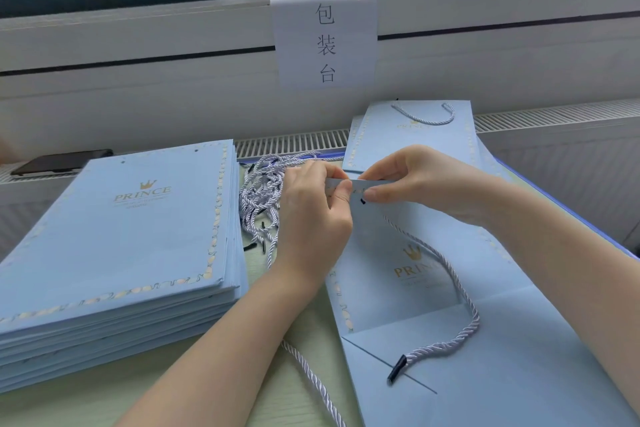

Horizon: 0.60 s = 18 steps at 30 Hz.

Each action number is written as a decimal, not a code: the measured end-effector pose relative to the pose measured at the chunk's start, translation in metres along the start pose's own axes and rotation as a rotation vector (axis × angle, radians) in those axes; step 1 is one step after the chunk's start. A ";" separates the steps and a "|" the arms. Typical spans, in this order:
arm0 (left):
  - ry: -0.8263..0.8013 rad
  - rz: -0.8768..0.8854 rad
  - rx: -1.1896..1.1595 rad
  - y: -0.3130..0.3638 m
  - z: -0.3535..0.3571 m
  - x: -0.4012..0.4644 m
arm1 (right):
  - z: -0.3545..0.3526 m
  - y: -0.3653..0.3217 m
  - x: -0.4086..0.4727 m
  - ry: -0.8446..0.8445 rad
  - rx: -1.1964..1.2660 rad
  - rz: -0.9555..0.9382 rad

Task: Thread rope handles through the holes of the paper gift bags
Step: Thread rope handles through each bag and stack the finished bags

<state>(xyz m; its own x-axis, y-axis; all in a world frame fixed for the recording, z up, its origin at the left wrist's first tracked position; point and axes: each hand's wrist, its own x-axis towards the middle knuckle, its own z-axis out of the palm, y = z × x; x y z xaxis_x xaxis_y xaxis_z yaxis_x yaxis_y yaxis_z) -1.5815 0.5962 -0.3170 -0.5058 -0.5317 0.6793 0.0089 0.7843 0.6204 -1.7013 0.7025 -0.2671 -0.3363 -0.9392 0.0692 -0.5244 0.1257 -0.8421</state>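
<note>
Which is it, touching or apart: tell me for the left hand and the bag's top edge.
Touching. The head view shows the left hand pinching the top edge of the bag.

Both hands (313, 215) (412, 180) pinch the flat bag's (485, 340) top edge.

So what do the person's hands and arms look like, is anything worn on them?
Nothing is worn that shows: the left hand and right hand are bare, without gloves, rings or a watch, and both forearms are bare to the frame's edge, with no sleeve in view.

Stack of flat bags (114, 246) left, loose ropes (261, 198) behind centre — open bag (485, 357) right.
</note>
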 end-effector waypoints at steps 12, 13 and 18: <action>-0.310 -0.064 0.227 -0.004 -0.005 0.004 | 0.013 0.004 0.004 0.009 -0.026 0.011; -0.321 -0.075 0.231 -0.004 -0.005 0.004 | 0.014 0.004 0.004 0.014 -0.022 0.008; -0.348 -0.131 0.256 -0.001 -0.006 0.003 | 0.014 0.005 0.003 0.073 -0.063 0.002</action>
<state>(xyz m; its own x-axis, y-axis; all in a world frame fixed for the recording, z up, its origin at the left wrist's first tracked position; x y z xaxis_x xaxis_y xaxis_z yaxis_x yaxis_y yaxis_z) -1.5777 0.5916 -0.3127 -0.7488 -0.5267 0.4023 -0.2656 0.7946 0.5459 -1.6939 0.6956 -0.2782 -0.3926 -0.9133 0.1081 -0.5708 0.1498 -0.8073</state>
